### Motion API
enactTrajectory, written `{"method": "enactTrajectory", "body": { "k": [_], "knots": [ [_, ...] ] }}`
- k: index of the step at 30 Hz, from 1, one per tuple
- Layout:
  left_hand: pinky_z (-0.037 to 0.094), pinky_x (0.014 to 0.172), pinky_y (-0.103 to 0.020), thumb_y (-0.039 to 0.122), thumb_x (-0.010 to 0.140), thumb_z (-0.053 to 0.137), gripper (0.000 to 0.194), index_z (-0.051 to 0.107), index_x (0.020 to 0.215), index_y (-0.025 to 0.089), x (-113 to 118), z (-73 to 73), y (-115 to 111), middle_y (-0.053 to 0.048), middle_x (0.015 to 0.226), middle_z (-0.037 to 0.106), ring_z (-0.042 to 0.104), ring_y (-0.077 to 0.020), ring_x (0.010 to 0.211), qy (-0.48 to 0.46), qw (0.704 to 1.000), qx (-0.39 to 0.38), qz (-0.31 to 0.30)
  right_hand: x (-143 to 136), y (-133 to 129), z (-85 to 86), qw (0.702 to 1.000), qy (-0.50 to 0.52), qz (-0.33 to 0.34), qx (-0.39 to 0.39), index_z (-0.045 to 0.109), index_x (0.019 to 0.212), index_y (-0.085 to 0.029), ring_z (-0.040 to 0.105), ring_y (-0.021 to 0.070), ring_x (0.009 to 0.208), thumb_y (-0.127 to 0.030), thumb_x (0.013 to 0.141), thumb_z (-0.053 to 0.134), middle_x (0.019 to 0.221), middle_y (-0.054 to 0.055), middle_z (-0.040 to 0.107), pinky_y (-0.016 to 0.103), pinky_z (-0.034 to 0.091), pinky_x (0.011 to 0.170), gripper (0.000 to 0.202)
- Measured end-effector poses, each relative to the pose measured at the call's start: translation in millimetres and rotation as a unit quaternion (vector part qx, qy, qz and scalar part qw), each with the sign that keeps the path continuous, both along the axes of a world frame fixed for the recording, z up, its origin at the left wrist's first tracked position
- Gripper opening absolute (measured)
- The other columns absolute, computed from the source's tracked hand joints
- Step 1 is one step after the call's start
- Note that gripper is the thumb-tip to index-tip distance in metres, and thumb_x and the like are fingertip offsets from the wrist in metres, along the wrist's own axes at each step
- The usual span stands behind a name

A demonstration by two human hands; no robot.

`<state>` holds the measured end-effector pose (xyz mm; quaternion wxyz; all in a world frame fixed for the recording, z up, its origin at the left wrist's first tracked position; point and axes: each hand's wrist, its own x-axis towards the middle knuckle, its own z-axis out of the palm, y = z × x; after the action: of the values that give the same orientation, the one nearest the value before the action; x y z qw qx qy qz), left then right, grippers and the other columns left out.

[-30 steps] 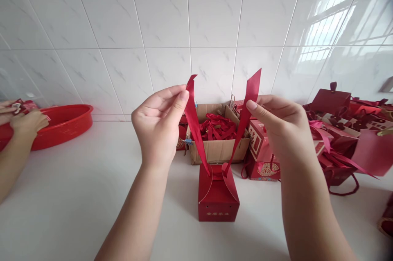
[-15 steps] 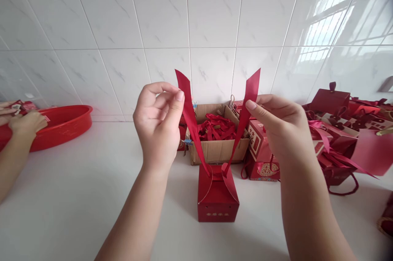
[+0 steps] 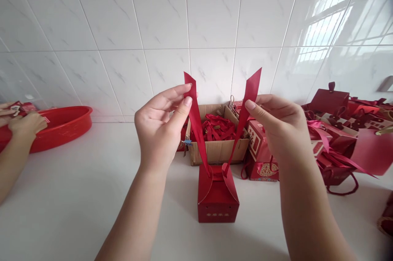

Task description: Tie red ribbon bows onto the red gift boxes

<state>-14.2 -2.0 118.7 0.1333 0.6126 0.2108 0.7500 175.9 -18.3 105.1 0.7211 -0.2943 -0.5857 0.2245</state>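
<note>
A small dark red gift box [image 3: 217, 207] stands upright on the white tabletop, its curved top flaps folded together. A red ribbon [image 3: 199, 132] comes out of its top, with both ends drawn upward in a V. Between thumb and fingers, my left hand [image 3: 164, 123] pinches the left ribbon end. My right hand [image 3: 281, 119] pinches the other end, its slanted tip sticking up past the thumb. Neither hand touches the box itself.
Behind the gift box, a cardboard box [image 3: 227, 152] holds many red ribbons. Stacked red boxes [image 3: 262, 171] and a heap of gift boxes [image 3: 333, 134] lie to the right. At far left, another person's hands [image 3: 27, 123] work over a red basin [image 3: 66, 130]. A tiled wall [image 3: 211, 11] closes off the back.
My left hand has shifted slightly right and its fingers have moved on the ribbon, bringing that end nearer the other. My right hand and the gift box have hardly moved.
</note>
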Motion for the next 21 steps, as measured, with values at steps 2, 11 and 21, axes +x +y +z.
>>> {"method": "enactTrajectory", "body": {
  "k": [2, 11, 21],
  "knots": [
    [0.057, 0.079, -0.028, 0.012, 0.076, 0.070, 0.025, 0.073, 0.096, 0.026, -0.9, -0.4, 0.6, 0.000, 0.091, 0.073, 0.068, -0.0144, 0.083, 0.012, 1.000, 0.000, 0.003, 0.0, 0.4, 0.1, 1.000, 0.004, 0.003, 0.001, 0.072, 0.079, -0.025, 0.065, 0.0136, 0.070, -0.027, 0.077, 0.074, 0.076, -0.001, 0.070, 0.026, 0.055, 0.064, 0.004],
    [0.056, 0.069, -0.021, 0.009, 0.074, 0.071, 0.018, 0.075, 0.082, 0.025, 5.5, 1.9, -5.6, 0.003, 0.078, 0.074, 0.067, -0.0099, 0.073, -0.002, 1.000, -0.011, -0.002, -0.2, 2.0, 1.2, 1.000, 0.010, -0.012, 0.018, 0.072, 0.076, -0.025, 0.063, 0.0121, 0.067, -0.026, 0.075, 0.075, 0.073, -0.002, 0.068, 0.025, 0.053, 0.060, 0.004],
    [0.053, 0.065, -0.023, 0.020, 0.078, 0.070, 0.023, 0.074, 0.098, 0.028, -4.0, 0.7, -5.1, -0.001, 0.098, 0.072, 0.065, -0.0144, 0.086, 0.076, 0.996, -0.047, -0.027, -1.0, 1.6, 1.9, 1.000, 0.023, -0.001, 0.018, 0.072, 0.076, -0.025, 0.059, 0.0095, 0.065, -0.023, 0.076, 0.075, 0.071, -0.003, 0.066, 0.021, 0.050, 0.058, 0.004]
  ]
}}
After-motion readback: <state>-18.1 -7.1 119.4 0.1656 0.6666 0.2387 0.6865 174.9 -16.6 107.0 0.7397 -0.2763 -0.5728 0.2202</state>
